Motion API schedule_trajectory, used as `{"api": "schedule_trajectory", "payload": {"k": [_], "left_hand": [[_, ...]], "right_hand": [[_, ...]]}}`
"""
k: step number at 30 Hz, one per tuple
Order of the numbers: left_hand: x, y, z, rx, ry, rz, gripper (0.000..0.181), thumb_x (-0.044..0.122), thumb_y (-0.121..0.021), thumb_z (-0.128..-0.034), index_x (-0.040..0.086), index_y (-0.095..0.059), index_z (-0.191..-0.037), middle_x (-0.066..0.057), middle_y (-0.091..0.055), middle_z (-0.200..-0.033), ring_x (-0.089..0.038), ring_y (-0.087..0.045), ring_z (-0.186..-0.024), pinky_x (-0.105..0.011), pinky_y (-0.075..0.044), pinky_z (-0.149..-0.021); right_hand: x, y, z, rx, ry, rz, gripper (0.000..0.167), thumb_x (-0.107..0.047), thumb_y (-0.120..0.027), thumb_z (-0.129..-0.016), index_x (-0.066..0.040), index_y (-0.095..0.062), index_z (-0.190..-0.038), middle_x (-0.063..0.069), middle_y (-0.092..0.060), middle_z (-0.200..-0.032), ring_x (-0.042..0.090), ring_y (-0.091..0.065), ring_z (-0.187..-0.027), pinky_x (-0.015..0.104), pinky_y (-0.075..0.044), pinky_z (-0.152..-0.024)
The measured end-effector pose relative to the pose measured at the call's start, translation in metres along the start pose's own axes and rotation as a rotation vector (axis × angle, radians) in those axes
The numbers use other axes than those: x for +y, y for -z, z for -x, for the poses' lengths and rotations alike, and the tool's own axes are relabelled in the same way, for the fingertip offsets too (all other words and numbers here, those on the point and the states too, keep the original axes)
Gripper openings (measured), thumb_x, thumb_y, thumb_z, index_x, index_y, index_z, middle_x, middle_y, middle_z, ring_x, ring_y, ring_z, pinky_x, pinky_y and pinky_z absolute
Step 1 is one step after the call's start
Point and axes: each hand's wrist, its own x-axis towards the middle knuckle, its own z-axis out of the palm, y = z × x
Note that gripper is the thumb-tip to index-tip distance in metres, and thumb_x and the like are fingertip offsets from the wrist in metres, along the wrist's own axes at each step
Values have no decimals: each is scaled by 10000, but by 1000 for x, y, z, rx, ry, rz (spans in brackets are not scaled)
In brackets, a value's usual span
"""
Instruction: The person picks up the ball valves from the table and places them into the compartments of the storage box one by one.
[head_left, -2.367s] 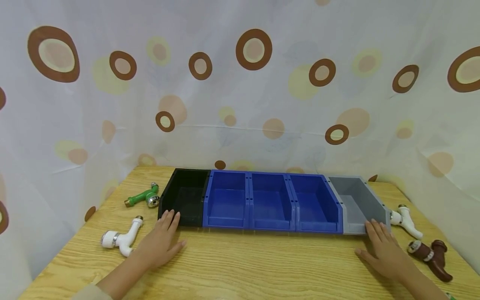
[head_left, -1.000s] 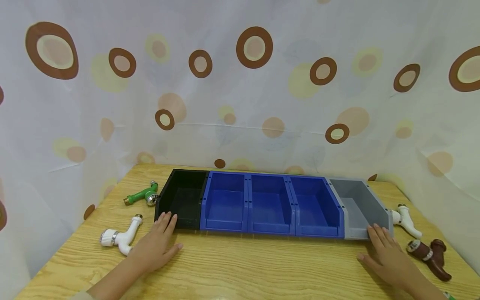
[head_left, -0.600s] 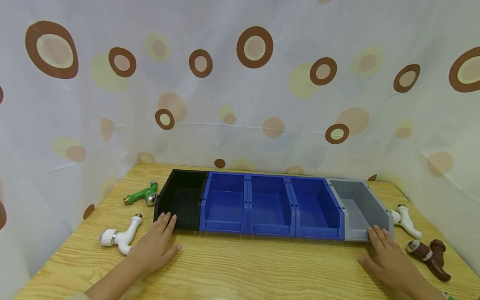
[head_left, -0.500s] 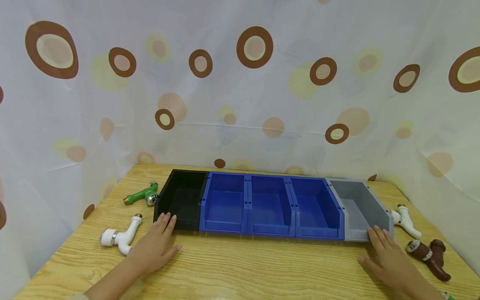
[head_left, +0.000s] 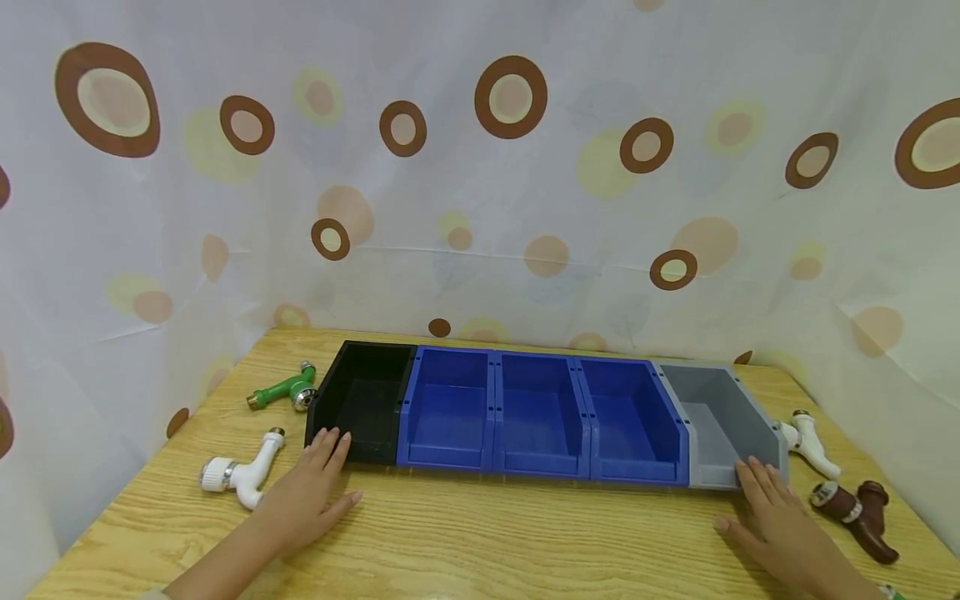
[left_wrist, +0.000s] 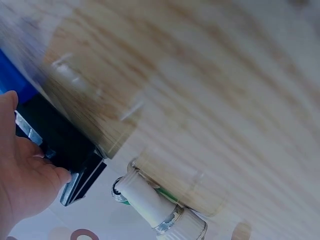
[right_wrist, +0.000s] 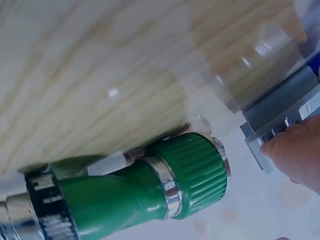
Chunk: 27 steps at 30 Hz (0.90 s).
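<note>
In the head view a row of joined plastic bins lies across the table: a black bin [head_left: 363, 408] at the left, three blue bins [head_left: 540, 417] in the middle, a grey bin [head_left: 712, 425] at the right. My left hand [head_left: 307, 492] rests its fingers on the black bin's front lip, thumb spread to the side. On the grey bin's front lip lie the fingers of my right hand [head_left: 780, 517]. Both wrist views show fingers touching the black bin [left_wrist: 62, 137] and the grey bin [right_wrist: 282, 100]. No contents show in the bins.
Left of the bins lie a green faucet [head_left: 288, 390] and a white faucet [head_left: 243, 475]. At the right are another white faucet [head_left: 810, 446] and a brown faucet [head_left: 858, 517]. A green faucet [right_wrist: 150, 185] is near my right wrist. A patterned curtain [head_left: 480, 183] hangs behind the table.
The row of bins has slid slightly toward me, its right end more than its left. My hands have stayed on the two end bins. The faucets lie as before.
</note>
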Motion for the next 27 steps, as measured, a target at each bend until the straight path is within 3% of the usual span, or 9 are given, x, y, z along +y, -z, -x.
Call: {"api": "schedule_trajectory", "payload": {"k": [5,16,27], "left_hand": [[-1,0,2,-6,-1,-11,741,427,-551,-897,-70,-331,-1402,-295,-325,-1438,-457,-265,-1350,-548,-345,-1032],[3,6,3,-39,4,3,739,436,-543,-900,-71,-339,-1398,-297,-334,-1432,-464,-270,-1346,-554,-348,-1026],[5,10,6,-63,24,26,746,451,-530,-904,-71,-335,-1400,-299,-316,-1441,-468,-255,-1349,-558,-356,-1016]], "right_hand": [[-1,0,1,-4,-1,5,770,-312,-524,-938,215,-172,-1376,473,-177,-1381,579,3,-1326,551,128,-1102],[-3,4,2,-56,-58,-11,819,-358,-529,-930,208,-147,-1382,463,-152,-1397,593,-25,-1314,660,16,-1060],[-8,5,2,-44,-50,44,785,-367,-526,-930,222,-222,-1352,464,-205,-1379,606,-124,-1290,624,10,-1088]]}}
